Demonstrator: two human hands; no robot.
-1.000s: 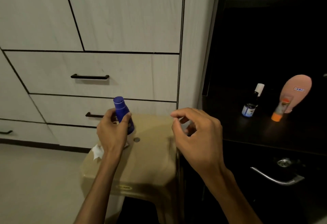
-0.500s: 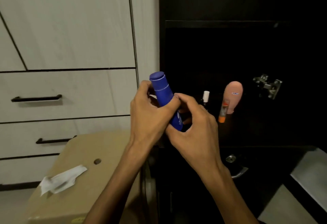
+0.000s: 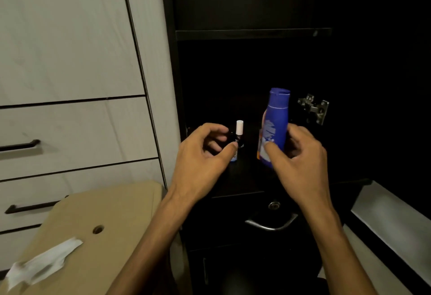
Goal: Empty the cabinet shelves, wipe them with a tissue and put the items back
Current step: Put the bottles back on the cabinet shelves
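Currently the right hand [image 3: 300, 159] is gripping the blue bottle [image 3: 275, 124] upright, cap on top, thumb and curled fingers wrapped round its lower half, inside the dark cabinet's [image 3: 233, 66] open compartment above the shelf [image 3: 242, 178]. Left hand [image 3: 205, 154] is hovering beside it, fingers loosely curled, holding nothing. Small white-capped bottle [image 3: 239, 131] is standing on the shelf just behind the left fingertips. Tissue [image 3: 44, 264] is lying crumpled on the tan stool [image 3: 109, 213], well apart to the left.
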